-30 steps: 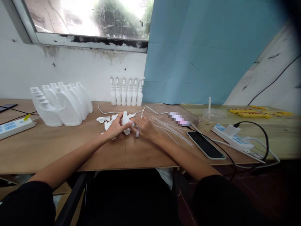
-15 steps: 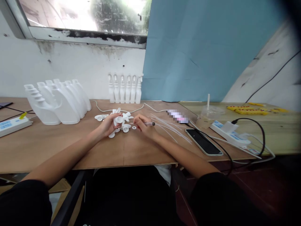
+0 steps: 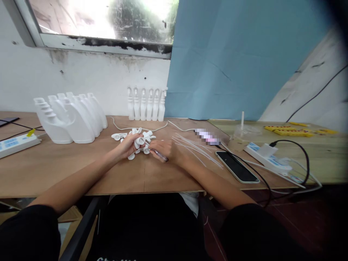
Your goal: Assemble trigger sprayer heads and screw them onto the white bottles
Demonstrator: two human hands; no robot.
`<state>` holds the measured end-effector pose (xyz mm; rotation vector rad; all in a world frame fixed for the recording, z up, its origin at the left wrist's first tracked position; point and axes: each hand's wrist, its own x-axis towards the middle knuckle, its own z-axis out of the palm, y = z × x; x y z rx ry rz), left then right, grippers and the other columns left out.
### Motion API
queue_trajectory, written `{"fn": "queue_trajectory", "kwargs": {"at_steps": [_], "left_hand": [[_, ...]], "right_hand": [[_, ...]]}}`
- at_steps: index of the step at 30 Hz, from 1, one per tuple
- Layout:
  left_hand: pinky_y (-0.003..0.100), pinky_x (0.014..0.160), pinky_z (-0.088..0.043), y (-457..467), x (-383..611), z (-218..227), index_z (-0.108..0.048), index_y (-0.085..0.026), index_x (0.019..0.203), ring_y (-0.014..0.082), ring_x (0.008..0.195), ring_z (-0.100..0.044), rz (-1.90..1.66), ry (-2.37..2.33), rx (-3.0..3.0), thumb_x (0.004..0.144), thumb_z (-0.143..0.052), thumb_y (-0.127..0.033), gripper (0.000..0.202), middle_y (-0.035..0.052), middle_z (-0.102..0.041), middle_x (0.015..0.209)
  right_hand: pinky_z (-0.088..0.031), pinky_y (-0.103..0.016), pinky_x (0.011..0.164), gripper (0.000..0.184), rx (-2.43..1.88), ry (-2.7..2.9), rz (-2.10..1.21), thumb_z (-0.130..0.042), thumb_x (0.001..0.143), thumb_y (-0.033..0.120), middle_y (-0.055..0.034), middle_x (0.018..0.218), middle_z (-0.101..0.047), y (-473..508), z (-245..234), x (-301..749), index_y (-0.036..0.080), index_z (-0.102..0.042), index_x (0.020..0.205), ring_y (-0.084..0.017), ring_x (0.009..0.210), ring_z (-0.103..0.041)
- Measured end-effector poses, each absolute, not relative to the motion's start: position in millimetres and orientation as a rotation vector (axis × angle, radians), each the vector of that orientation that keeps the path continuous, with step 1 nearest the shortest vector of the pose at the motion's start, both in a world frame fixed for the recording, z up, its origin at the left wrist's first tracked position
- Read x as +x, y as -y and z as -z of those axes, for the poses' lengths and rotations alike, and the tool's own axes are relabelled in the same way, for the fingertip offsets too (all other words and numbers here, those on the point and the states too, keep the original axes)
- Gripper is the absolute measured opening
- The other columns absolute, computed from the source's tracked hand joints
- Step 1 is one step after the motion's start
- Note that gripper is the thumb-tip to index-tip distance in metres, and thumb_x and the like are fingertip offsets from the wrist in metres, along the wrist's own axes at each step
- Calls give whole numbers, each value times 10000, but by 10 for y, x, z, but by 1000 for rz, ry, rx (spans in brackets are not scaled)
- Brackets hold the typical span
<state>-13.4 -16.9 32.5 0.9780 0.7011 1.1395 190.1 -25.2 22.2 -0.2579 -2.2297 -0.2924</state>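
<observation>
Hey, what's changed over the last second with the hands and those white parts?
The right hand swung its pen-like tool round from pointing right, so one end now meets the white sprayer part, which the left hand has kept gripping. The white bottles, phone and thin tubes stayed put.

**Two wooden tops, crowded toward the back**

I see a brown wooden table [image 3: 67,170] butted against a paler top [image 3: 326,163] on the right. On the brown one, white jugs [image 3: 70,119] cluster at back left, with a power strip [image 3: 16,143] near them. A row of spray heads [image 3: 146,105] stands against the wall. Small white parts [image 3: 119,137] lie in the middle, thin clear tubes [image 3: 195,148] just right of them, then a phone [image 3: 237,166]. The paler top bears a lidded cup [image 3: 241,137], a second power strip [image 3: 268,156] and yellow pieces [image 3: 290,130].
</observation>
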Motion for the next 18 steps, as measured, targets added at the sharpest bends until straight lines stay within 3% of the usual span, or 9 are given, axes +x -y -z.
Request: {"fn": "queue_trajectory", "kwargs": {"at_steps": [3,7,13,18], "left_hand": [[222,503,-515,179,-140,-343,-548,-113,776,125,536,-591,-1162,-717,1051,742,-689,-190,164,40,-612,655],[218,505,-501,212,-93,-349,-515,-143,821,116,556,-576,-1245,-770,1138,720,-713,-203,230,6,-604,672],[221,530,-487,271,-17,-360,-473,-169,870,111,584,-569,-1267,-798,1188,710,-713,-218,292,-18,-582,696],[205,434,-390,306,-11,-375,-495,-153,769,95,480,-485,-1021,-707,1295,724,-708,-249,238,-12,-525,597]], "right_hand": [[-499,-251,628,148,-210,2246,564,-501,920,149,-59,912,-720,197,-198,1905,174,-641,961,-141,759,-663],[-461,-241,575,156,-270,2301,493,-464,933,160,-43,838,-693,211,-175,1908,185,-616,911,-125,685,-622],[-468,-267,611,99,-430,2197,-179,-512,887,232,-30,777,-635,274,-218,1958,192,-597,856,-135,656,-573],[-365,-221,403,108,-489,1891,-1129,-589,806,265,7,640,-609,238,-270,1986,166,-564,773,-106,455,-540]]}}
